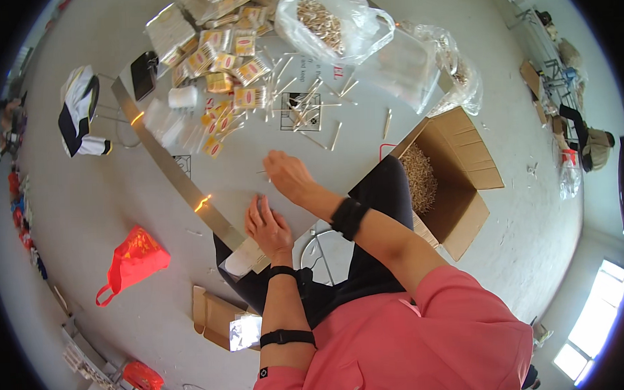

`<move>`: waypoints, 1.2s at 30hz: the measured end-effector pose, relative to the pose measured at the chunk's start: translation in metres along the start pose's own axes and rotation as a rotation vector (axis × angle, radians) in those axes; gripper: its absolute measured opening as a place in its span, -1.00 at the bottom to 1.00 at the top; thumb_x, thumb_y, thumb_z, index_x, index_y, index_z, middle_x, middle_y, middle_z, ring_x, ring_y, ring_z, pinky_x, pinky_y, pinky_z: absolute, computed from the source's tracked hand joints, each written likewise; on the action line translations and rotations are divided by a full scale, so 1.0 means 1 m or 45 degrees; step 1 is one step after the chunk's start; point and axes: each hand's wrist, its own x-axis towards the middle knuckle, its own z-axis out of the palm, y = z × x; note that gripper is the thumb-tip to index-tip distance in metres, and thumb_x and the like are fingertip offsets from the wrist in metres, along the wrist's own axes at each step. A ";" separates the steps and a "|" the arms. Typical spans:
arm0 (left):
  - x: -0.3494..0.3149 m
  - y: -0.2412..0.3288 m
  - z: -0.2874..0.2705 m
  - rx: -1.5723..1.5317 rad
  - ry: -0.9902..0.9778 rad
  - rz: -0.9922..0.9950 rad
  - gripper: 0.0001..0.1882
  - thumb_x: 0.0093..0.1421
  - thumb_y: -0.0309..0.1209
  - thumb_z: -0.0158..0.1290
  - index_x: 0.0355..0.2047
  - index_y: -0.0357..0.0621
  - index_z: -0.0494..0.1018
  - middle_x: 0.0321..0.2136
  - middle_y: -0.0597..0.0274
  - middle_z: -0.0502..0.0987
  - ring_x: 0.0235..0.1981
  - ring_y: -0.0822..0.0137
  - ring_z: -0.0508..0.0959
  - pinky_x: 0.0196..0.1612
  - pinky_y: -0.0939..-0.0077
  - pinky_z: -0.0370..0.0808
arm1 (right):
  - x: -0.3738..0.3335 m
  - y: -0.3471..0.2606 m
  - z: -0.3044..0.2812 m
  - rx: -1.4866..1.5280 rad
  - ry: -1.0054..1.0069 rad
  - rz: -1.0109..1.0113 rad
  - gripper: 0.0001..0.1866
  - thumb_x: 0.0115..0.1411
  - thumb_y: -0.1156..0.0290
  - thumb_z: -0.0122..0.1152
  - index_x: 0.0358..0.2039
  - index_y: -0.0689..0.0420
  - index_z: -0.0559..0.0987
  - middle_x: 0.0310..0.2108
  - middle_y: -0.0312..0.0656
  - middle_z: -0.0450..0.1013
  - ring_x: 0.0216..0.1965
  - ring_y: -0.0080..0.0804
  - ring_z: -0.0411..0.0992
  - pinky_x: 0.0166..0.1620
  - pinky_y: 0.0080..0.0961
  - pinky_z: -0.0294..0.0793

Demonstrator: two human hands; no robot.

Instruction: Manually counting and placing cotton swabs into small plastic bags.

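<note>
My left hand [268, 227] rests at the near edge of the grey table [365, 135], its fingers extended and apart with nothing visible in them. Just beyond it, my right hand [289, 176] is held low over the tabletop, fingers curled together. A thin dark line shows beside its fingertips; what it pinches, if anything, is too small to make out. Loose cotton swabs [337, 135] lie scattered beyond both hands. Small yellow-and-white packs of cotton swabs [251, 97] are heaped at the far left. Clear plastic sleeves [175, 127] lie near the table's left edge.
An open cardboard box [461, 145] full of cotton swabs stands right of my leg. A clear bag of swabs [320, 26] and flat plastic bags [398, 65] occupy the far side. A black phone [143, 75] lies far left. A red bag [137, 261] stands on the floor.
</note>
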 end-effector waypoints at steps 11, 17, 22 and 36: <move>0.004 0.001 -0.001 0.069 0.034 0.017 -0.54 0.17 -0.47 -0.10 0.12 0.01 0.29 0.16 0.21 0.27 0.16 0.06 0.23 0.20 0.12 0.14 | -0.079 0.124 -0.084 0.624 0.477 0.857 -0.91 0.08 0.50 0.21 -0.39 0.22 0.52 -0.47 -0.08 0.49 -0.41 -0.15 0.48 -0.33 -0.31 0.46; 0.003 0.000 -0.001 0.085 0.036 0.019 -0.54 0.17 -0.46 -0.09 0.12 0.01 0.30 0.15 0.20 0.28 0.16 0.06 0.24 0.20 0.12 0.14 | -0.067 0.130 -0.082 0.114 0.687 0.897 -0.77 0.05 0.47 0.26 -0.26 0.14 0.48 -0.36 -0.09 0.42 -0.34 -0.06 0.46 -0.34 -0.23 0.45; 0.002 0.003 -0.001 0.076 0.035 0.021 -0.54 0.16 -0.46 -0.09 0.12 0.01 0.30 0.15 0.20 0.28 0.16 0.06 0.24 0.20 0.13 0.14 | -0.064 0.086 -0.048 0.416 0.475 0.652 -0.79 0.07 0.43 0.25 -0.27 0.12 0.46 -0.31 -0.12 0.39 -0.35 -0.05 0.46 -0.32 -0.19 0.47; 0.003 0.005 -0.002 0.036 0.001 -0.011 -0.56 0.18 -0.43 -0.10 0.11 -0.01 0.31 0.15 0.19 0.28 0.16 0.02 0.22 0.22 0.11 0.10 | -0.027 0.075 -0.030 0.277 0.295 0.806 -0.90 0.07 0.40 0.22 -0.43 0.13 0.52 -0.34 -0.15 0.41 -0.39 -0.07 0.46 -0.33 -0.19 0.45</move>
